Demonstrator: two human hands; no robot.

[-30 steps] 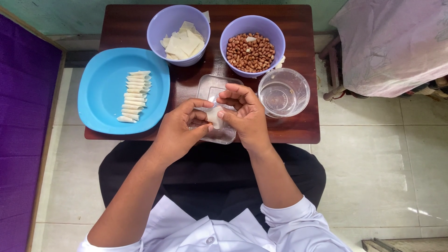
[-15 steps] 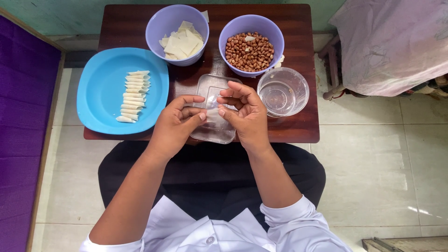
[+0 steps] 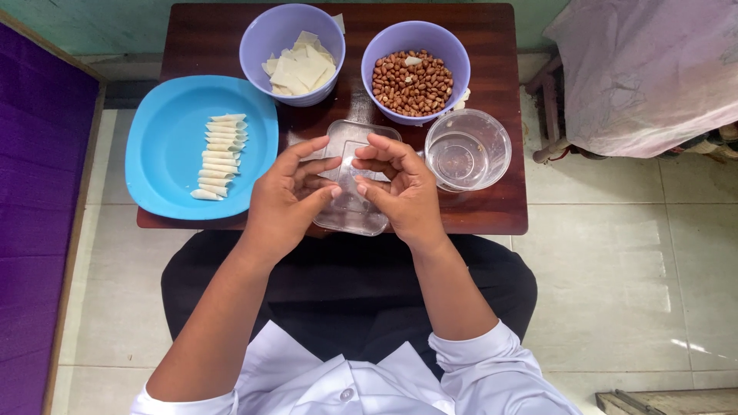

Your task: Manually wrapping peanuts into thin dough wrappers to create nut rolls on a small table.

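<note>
Dark brown wood makes up the small table, and both hands work over its near edge, above a clear plastic tray that lies flat between them. Left hand has its fingers curled inward with the thumb reaching toward the right hand; right hand mirrors it, fingers bent and tips drawn close together. Between the fingertips sits a small pale wrapper piece (mostly hidden by the fingers, so how it is folded cannot be told), and both hands appear to pinch it from either side. To the left lies a blue plate bearing a neat row of rolled white pieces, stacked one below another. At the far side stand two lilac bowls: the left bowl holds flat pale wrapper squares, the right bowl holds peanuts. Just beside the right hand stands a clear round container that seems to hold a little water. White sleeves are pushed up the forearms.
</note>
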